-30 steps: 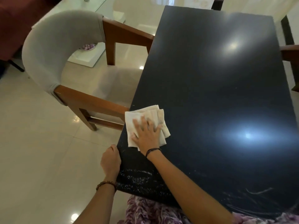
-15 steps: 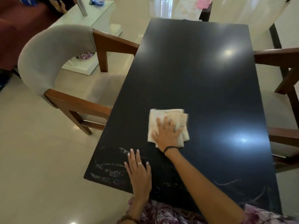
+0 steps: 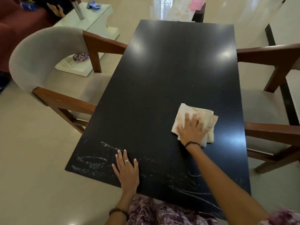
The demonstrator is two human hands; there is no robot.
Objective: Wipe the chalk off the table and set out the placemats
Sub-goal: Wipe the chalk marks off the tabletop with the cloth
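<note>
Folded cloth (image 3: 195, 120), cream-coloured, lies on the black table (image 3: 170, 75) toward its 3 o'clock edge, well apart from the chalk. The right hand (image 3: 192, 129) presses it flat with straight, spread fingers, palm down, not curled round it. The left hand (image 3: 127, 170) rests flat at 6 o'clock on the near edge, fingers straight and together, covering part of the chalk marks (image 3: 97, 161).

Change: one second ago the cloth was at the table's 9 o'clock edge and the left hand gripped that edge; half a second ago the cloth was mid-table and the left hand lay flat. The cloth now stands across the width at 3 o'clock, so one sideways stroke appears complete. That stroke ran above the chalk: scribbles near the 7 o'clock corner and long curved lines (image 3: 191, 192) near 5 o'clock remain. Wiping is judged early; the near band is not yet cleaned.

Surround: grey chairs (image 3: 40, 59) at 9 and 3 o'clock. Patterned sheets (image 3: 180, 12), possibly the placemats, lie beyond the 12 o'clock end; no placemat is on the table.
</note>
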